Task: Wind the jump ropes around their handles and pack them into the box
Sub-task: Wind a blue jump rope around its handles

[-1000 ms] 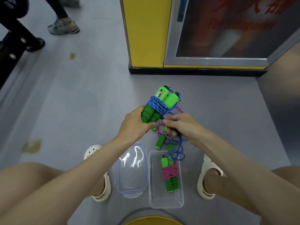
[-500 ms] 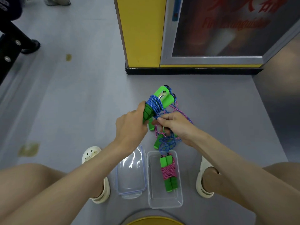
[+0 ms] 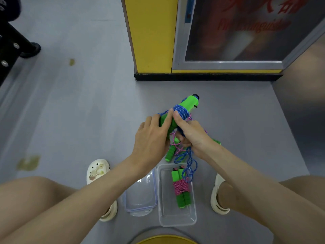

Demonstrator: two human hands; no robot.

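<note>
Above the floor I hold a pair of green handles (image 3: 189, 103) wound with blue rope (image 3: 182, 110). My left hand (image 3: 153, 138) grips the lower part of the handles, its forefinger reaching up to the blue winding. My right hand (image 3: 190, 132) holds the handles from the right, thumb pressed on the winding; a loose blue rope tail (image 3: 188, 164) hangs from it. A tangle of pink rope (image 3: 175, 145) and another green handle (image 3: 170, 154) dangle below my hands. In the clear box (image 3: 162, 199) lies a bundle of green handles bound with pink rope (image 3: 181, 189).
The box's clear lid (image 3: 140, 194) lies on the floor left of it, between my white shoes (image 3: 98, 169) (image 3: 217, 196). A yellow pillar (image 3: 151, 36) and a glazed cabinet (image 3: 237, 32) stand ahead. A black stand's foot (image 3: 28, 50) is at the far left.
The bundle has turned in my hands and my right hand has come up from the loose rope onto the blue winding. My left forefinger now reaches up to the winding.
</note>
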